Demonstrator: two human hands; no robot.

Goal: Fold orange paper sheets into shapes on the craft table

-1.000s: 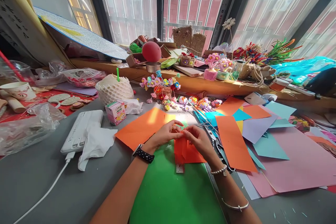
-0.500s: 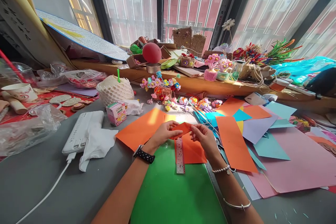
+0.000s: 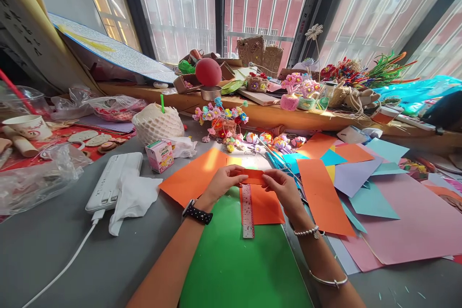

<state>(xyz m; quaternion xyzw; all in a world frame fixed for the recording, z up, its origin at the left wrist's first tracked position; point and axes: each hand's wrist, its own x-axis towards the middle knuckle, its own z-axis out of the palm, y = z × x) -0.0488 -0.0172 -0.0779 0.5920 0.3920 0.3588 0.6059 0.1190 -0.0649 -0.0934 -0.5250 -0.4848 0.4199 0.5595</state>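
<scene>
My left hand [image 3: 226, 184] pinches the left end of a small folded piece of orange paper [image 3: 253, 177]. At its right end my right hand [image 3: 280, 186] grips it between thumb and fingers. The paper is held level, just above a patterned ruler [image 3: 248, 216]. Under the ruler's right side lies a larger orange sheet [image 3: 267, 204], resting on a green board [image 3: 238, 264]. Parts of the fingertips are hidden behind the folded paper.
On the left lie a white power bank [image 3: 108, 185] with a cable, a crumpled tissue [image 3: 135, 202] and a small pink box [image 3: 160, 156]. Coloured paper sheets [image 3: 411, 221] spread over the right side. Behind stand small flower crafts [image 3: 224, 120] and a wrapped coconut [image 3: 159, 122].
The folded orange paper has turned from a pointed, tilted shape to a level narrow strip. Both hands keep hold of it, and the right hand has shifted slightly to the right.
</scene>
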